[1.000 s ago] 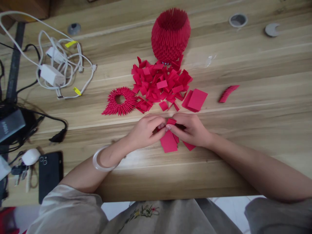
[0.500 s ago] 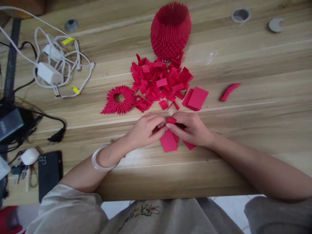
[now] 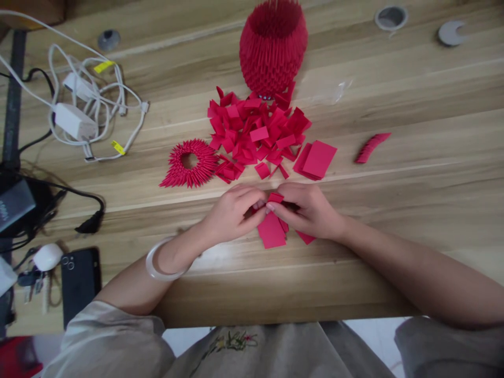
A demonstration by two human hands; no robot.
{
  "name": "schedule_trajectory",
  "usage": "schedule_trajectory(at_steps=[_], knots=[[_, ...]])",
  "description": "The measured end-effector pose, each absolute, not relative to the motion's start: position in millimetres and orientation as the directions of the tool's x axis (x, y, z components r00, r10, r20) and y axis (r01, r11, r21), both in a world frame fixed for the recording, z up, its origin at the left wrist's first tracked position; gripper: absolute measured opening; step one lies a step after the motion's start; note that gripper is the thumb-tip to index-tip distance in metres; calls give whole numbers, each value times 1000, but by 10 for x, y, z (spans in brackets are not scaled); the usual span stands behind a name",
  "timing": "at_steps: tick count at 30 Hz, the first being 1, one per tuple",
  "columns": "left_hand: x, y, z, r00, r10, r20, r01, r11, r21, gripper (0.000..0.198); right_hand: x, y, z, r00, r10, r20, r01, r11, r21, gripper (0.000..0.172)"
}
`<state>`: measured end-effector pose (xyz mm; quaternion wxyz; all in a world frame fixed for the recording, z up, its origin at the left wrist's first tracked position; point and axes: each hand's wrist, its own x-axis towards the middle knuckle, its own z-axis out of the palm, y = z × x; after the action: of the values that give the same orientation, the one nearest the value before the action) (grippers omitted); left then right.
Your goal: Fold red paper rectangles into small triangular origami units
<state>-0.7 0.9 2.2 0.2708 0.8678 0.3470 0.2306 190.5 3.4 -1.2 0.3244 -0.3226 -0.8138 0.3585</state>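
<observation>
Between my fingertips is a small folded piece of red paper (image 3: 275,197). My left hand (image 3: 241,211) pinches its left side, and my right hand (image 3: 309,210) grips it from the right with thumb and fingers. Under my hands lie red paper rectangles (image 3: 271,233), partly covered by them. Just beyond, a heap of folded red paper pieces (image 3: 258,128) spreads over the wooden table (image 3: 244,283). A small stack of flat red paper (image 3: 319,159) lies to the right of the heap. My fingers hide part of the held piece.
Behind the heap stands a red folded-paper vase (image 3: 273,50). A spiky red paper ring (image 3: 189,163) lies left, a short curved paper strip (image 3: 372,147) right. White cables with chargers (image 3: 76,122), a black phone (image 3: 81,286) and keys (image 3: 29,278) occupy the left side.
Both hands keep their grip on the folded paper, with hardly any finger movement. The whole view has shifted slightly.
</observation>
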Motion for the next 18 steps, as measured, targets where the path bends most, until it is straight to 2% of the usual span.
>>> schedule_trajectory(at_steps=[18], knots=[[-6,-3,34,654,725,217,479,-618,623,16,1902,23,-48,-588,752,296,292,539,-790,28]])
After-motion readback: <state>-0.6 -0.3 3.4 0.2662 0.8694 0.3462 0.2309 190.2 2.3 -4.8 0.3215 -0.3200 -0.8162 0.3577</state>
